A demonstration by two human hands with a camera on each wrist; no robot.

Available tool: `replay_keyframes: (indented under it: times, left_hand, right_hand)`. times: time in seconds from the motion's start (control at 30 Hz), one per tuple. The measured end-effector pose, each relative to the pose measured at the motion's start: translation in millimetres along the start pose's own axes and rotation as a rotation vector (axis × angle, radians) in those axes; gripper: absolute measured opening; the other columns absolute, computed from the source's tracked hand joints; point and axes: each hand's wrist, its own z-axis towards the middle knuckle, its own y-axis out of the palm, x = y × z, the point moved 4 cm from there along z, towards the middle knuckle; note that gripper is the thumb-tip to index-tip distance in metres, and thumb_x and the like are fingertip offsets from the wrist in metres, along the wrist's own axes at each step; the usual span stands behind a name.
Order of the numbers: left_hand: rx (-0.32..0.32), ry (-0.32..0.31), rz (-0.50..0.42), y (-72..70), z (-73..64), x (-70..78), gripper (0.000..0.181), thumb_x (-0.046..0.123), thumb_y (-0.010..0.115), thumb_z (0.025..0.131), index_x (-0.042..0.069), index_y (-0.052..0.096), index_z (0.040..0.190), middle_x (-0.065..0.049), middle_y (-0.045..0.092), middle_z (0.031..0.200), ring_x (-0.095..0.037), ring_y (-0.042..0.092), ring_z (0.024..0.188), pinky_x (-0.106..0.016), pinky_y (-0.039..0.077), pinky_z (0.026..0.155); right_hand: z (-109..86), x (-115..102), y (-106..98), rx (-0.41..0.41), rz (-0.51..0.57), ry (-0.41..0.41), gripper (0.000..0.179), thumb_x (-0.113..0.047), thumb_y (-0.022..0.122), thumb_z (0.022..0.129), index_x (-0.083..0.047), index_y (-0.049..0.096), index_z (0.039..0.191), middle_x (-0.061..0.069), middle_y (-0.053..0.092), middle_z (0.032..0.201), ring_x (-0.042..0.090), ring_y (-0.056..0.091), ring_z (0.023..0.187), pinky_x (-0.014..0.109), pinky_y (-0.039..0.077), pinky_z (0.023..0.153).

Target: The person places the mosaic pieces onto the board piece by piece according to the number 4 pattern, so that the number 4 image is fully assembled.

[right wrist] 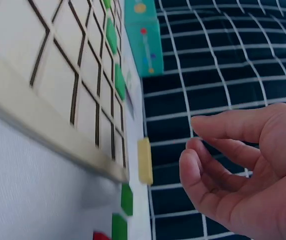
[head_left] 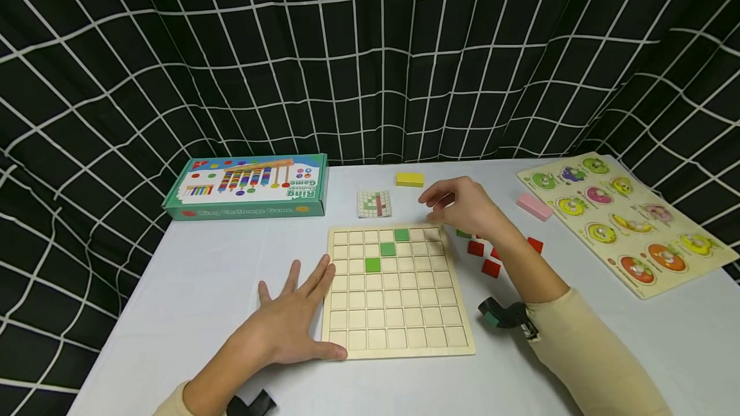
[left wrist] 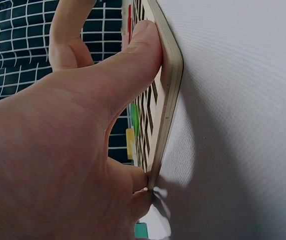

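Observation:
A wooden grid board [head_left: 399,300] lies flat on the table. Three green square tiles sit in its cells in a diagonal line, among them one tile [head_left: 372,265] at the lower left end. My left hand [head_left: 291,323] rests at the board's left edge with fingers spread, the thumb on its front corner. Above the far right corner, my right hand [head_left: 468,207] hovers with bent fingers; the right wrist view shows a gap between thumb and index finger and nothing held. Loose red squares [head_left: 491,268] and green squares [right wrist: 119,226] lie right of the board, partly under that hand.
Behind the board lie a small card [head_left: 374,204] printed with a coloured grid and a yellow block [head_left: 410,180]. A game box [head_left: 248,188] stands back left. At right are a pink block [head_left: 534,207] and a fruit-picture board [head_left: 627,201].

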Motion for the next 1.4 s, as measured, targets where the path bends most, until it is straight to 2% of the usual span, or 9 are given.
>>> replay_keyframes:
  times: [0.17, 0.37, 0.47, 0.63, 0.93, 1.4]
  left_hand:
    - [-0.003, -0.001, 0.000, 0.0, -0.4, -0.9, 0.134, 0.085, 0.074, 0.068, 0.021, 0.014, 0.169, 0.009, 0.001, 0.177, -0.048, 0.007, 0.160, -0.094, 0.011, 0.100]
    - [-0.004, -0.003, -0.008, 0.5, -1.1, -0.9, 0.133, 0.084, 0.075, 0.068, 0.021, 0.015, 0.169, 0.009, 0.001, 0.177, -0.048, 0.007, 0.160, -0.094, 0.010, 0.100]
    - [-0.001, -0.002, -0.009, 0.9, -1.5, -0.8, 0.133, 0.084, 0.075, 0.068, 0.021, 0.015, 0.169, 0.009, 0.002, 0.177, -0.048, 0.007, 0.160, -0.094, 0.010, 0.099]
    - [0.001, -0.004, -0.007, 0.8, -2.0, -1.2, 0.133, 0.084, 0.075, 0.069, 0.021, 0.015, 0.169, 0.009, 0.002, 0.177, -0.048, 0.007, 0.160, -0.094, 0.011, 0.099]
    - [0.002, 0.001, -0.006, 1.0, -1.6, -1.3, 0.133, 0.084, 0.075, 0.069, 0.021, 0.014, 0.169, 0.009, 0.001, 0.177, -0.049, 0.007, 0.160, -0.094, 0.011, 0.099]
    - [0.004, 0.003, 0.004, 0.2, -0.5, -0.3, 0.132, 0.084, 0.074, 0.069, 0.021, 0.015, 0.169, 0.009, 0.002, 0.177, -0.048, 0.007, 0.160, -0.094, 0.012, 0.100]
  right_hand:
    - [5.9, 16.8, -7.2, 0.022, -0.006, 0.048, 0.027, -0.007, 0.078, 0.089, -0.006, 0.077, 0.116, 0.014, 0.071, 0.105, 0.028, 0.063, 0.100, 0.034, 0.049, 0.080]
    - [9.7, 33.4, -7.6, 0.007, 0.009, 0.104, 0.029, -0.003, 0.072, 0.090, -0.003, 0.076, 0.118, 0.018, 0.072, 0.115, 0.031, 0.062, 0.104, 0.030, 0.051, 0.076]
    - [11.3, 37.9, -7.4, 0.009, 0.005, 0.120, 0.028, -0.003, 0.074, 0.089, -0.002, 0.076, 0.117, 0.018, 0.071, 0.112, 0.030, 0.061, 0.101, 0.029, 0.051, 0.073]
    - [14.5, 43.6, -6.7, 0.010, -0.031, 0.146, 0.030, -0.003, 0.077, 0.085, -0.002, 0.076, 0.115, 0.018, 0.070, 0.108, 0.028, 0.058, 0.096, 0.027, 0.050, 0.070]
    - [16.6, 50.1, -3.7, -0.019, -0.062, 0.187, 0.033, -0.002, 0.076, 0.082, -0.002, 0.075, 0.116, 0.017, 0.069, 0.109, 0.029, 0.057, 0.098, 0.029, 0.049, 0.073]
    - [19.7, 57.9, 0.5, -0.031, -0.023, 0.234, 0.033, 0.000, 0.079, 0.082, -0.003, 0.076, 0.115, 0.014, 0.067, 0.106, 0.028, 0.055, 0.101, 0.028, 0.050, 0.074]
